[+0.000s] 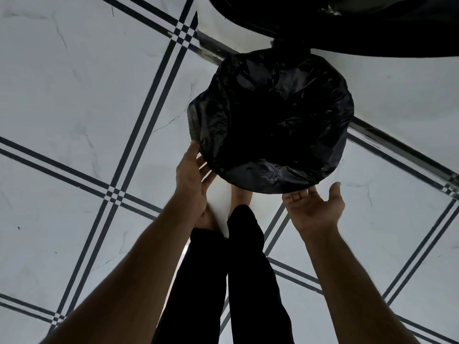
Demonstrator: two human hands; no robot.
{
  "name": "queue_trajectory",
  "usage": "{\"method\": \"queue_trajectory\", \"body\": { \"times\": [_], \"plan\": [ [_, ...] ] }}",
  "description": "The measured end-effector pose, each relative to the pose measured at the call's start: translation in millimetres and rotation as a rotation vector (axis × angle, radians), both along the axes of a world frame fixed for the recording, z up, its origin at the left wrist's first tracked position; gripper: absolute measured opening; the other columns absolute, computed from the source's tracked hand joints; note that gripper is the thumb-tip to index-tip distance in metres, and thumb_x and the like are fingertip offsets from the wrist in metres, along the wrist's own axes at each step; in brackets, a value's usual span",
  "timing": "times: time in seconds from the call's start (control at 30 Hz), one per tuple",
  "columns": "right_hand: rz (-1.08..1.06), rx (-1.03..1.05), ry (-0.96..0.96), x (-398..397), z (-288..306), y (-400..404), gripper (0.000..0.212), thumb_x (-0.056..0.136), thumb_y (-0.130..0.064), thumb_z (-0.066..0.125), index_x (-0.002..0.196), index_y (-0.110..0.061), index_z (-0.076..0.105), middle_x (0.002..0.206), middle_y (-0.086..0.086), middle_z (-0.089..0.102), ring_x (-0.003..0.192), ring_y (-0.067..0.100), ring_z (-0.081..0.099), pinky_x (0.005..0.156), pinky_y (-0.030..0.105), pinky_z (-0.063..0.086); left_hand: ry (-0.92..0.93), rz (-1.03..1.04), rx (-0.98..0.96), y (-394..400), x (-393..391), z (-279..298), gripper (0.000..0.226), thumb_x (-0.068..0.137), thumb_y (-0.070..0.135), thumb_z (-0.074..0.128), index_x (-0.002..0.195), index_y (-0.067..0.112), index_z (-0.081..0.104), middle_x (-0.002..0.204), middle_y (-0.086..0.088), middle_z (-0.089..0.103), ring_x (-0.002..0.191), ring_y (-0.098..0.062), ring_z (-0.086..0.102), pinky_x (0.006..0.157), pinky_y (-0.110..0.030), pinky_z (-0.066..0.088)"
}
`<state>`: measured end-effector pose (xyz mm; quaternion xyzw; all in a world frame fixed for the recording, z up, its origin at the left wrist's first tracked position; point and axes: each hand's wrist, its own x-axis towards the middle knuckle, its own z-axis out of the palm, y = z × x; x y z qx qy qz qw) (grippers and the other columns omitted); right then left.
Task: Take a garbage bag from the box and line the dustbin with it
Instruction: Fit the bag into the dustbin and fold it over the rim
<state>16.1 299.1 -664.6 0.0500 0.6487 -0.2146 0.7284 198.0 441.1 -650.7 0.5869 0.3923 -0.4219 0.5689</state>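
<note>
A black garbage bag point(270, 120) is spread over the round dustbin, covering its rim and sagging into the middle; the bin itself is hidden under the plastic. My left hand point(192, 175) reaches to the bin's near-left side with straight fingers touching the bag's edge. My right hand point(314, 207) is palm up at the near-right side, fingers relaxed, fingertips tucked just under the bag's lower edge. The box is not in view.
The floor point(74, 95) is white tile with dark double lines. My legs in black trousers point(238, 269) and bare feet stand just in front of the bin. A large dark object point(372, 23) overhangs the top right, above the bin.
</note>
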Motion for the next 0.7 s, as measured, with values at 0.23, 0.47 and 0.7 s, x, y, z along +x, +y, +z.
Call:
{"method": "queue_trajectory", "body": {
  "times": [0.23, 0.47, 0.7],
  "plan": [
    [0.000, -0.054, 0.014, 8.8, -0.3, -4.4, 0.058, 0.095, -0.057, 0.048, 0.121, -0.007, 0.062, 0.128, 0.010, 0.066, 0.117, 0.029, 0.065, 0.104, 0.046, 0.048, 0.036, -0.074, 0.133, -8.3, 11.4, -5.7, 0.015, 0.095, 0.036, 0.062, 0.099, 0.022, 0.067, 0.101, 0.000, 0.072, 0.100, -0.017, 0.068, 0.080, -0.030, 0.058],
    [0.027, -0.016, 0.059, -4.2, 2.0, 5.0, 0.053, 0.094, -0.060, 0.048, 0.098, -0.008, 0.059, 0.095, 0.007, 0.063, 0.093, 0.024, 0.065, 0.090, 0.038, 0.054, 0.132, -0.083, 0.204, -9.6, 13.7, -16.6, 0.015, 0.097, 0.014, 0.058, 0.084, 0.015, 0.064, 0.086, 0.000, 0.065, 0.080, -0.011, 0.064, 0.071, -0.025, 0.057],
    [0.226, 0.171, -0.087, -1.3, 11.3, 38.6, 0.073, 0.091, -0.071, 0.039, 0.123, -0.008, 0.062, 0.123, 0.020, 0.067, 0.117, 0.040, 0.063, 0.105, 0.060, 0.042, 0.142, -0.011, 0.092, -2.3, -0.6, -25.3, 0.019, 0.099, 0.022, 0.055, 0.114, 0.016, 0.065, 0.107, -0.004, 0.070, 0.104, -0.020, 0.066, 0.086, -0.033, 0.057]
  ]
}}
